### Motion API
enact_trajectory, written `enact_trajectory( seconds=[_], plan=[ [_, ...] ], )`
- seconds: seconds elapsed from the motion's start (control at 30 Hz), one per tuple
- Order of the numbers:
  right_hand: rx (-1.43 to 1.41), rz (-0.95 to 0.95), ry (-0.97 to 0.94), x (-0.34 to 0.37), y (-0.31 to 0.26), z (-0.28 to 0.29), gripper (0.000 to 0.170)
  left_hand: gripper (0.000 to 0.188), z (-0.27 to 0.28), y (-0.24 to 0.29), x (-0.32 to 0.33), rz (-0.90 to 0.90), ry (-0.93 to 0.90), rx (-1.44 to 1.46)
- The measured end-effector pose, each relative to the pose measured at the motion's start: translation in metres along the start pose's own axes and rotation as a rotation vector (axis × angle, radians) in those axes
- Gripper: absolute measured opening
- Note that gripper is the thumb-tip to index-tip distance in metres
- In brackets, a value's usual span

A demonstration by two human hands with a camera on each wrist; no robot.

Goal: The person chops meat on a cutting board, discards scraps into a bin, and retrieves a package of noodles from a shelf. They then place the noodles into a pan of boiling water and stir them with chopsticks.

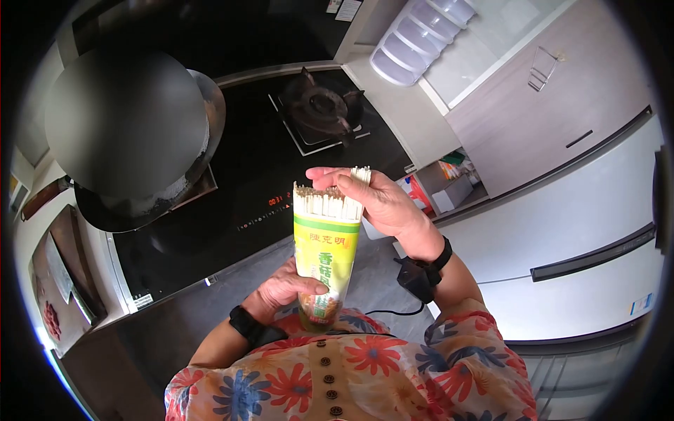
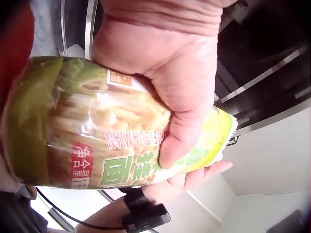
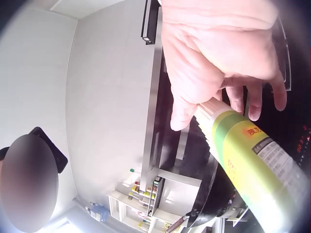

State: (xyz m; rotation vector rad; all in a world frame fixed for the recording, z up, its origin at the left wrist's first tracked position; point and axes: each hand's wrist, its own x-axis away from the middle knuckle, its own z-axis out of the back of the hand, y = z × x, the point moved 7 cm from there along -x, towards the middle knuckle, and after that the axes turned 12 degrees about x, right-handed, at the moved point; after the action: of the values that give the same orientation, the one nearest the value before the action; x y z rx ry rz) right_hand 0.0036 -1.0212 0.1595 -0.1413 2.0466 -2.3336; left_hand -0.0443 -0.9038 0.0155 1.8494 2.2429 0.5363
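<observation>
A yellow-green plastic packet of dried noodles [image 1: 326, 245] stands upright in front of the body, open at its top. My left hand [image 1: 281, 286] grips its lower half, with the thumb laid across the printed front in the left wrist view. Pale noodle ends [image 1: 321, 205] stick out of the packet's mouth. At that mouth my right hand [image 1: 385, 205] pinches a small bundle of noodles [image 1: 361, 174], which stands higher than the others. From the right wrist view, the thumb lies against the noodles at the packet's mouth [image 3: 210, 108], and the other fingers extend beyond it.
A large wok [image 1: 216, 105], its inside blurred, sits on the black cooktop [image 1: 246, 161] at left. To its right is a bare gas burner [image 1: 323, 105]. A cleaver [image 1: 60, 270] lies on a board beside chopped meat [image 1: 51, 319]. A white fridge [image 1: 491, 266] stands right.
</observation>
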Motion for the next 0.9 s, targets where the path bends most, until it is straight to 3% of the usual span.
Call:
enact_trajectory(
  seconds=[0.2, 0.4, 0.47, 0.6, 0.63, 0.77, 0.9],
  plan=[
    [-0.044, 0.025, -0.069, -0.013, -0.026, -0.005, 0.039, 0.054, -0.005, 0.01, 0.007, -0.015, -0.029, -0.035],
    [-0.084, 0.093, 0.029, -0.034, -0.056, 0.001, 0.041, 0.055, -0.006, 0.013, 0.014, -0.036, -0.043, -0.032],
    [-0.166, 0.115, -0.145, -0.041, -0.068, -0.001, 0.045, 0.055, -0.009, 0.015, 0.016, -0.042, -0.044, -0.032],
    [-0.158, 0.098, -0.2, -0.05, -0.103, -0.003, 0.039, 0.054, -0.013, 0.023, 0.026, -0.077, -0.058, -0.067],
    [-0.122, 0.098, -0.089, -0.054, -0.109, -0.003, 0.038, 0.054, -0.013, 0.024, 0.029, -0.084, -0.055, -0.069],
    [-0.235, 0.119, -0.085, -0.071, -0.134, -0.015, 0.036, 0.053, -0.012, 0.03, 0.042, -0.115, -0.052, -0.074],
    [-0.154, 0.186, -0.193, -0.084, -0.165, -0.038, 0.04, 0.054, -0.011, 0.04, 0.058, -0.155, -0.03, -0.091]
  ],
)
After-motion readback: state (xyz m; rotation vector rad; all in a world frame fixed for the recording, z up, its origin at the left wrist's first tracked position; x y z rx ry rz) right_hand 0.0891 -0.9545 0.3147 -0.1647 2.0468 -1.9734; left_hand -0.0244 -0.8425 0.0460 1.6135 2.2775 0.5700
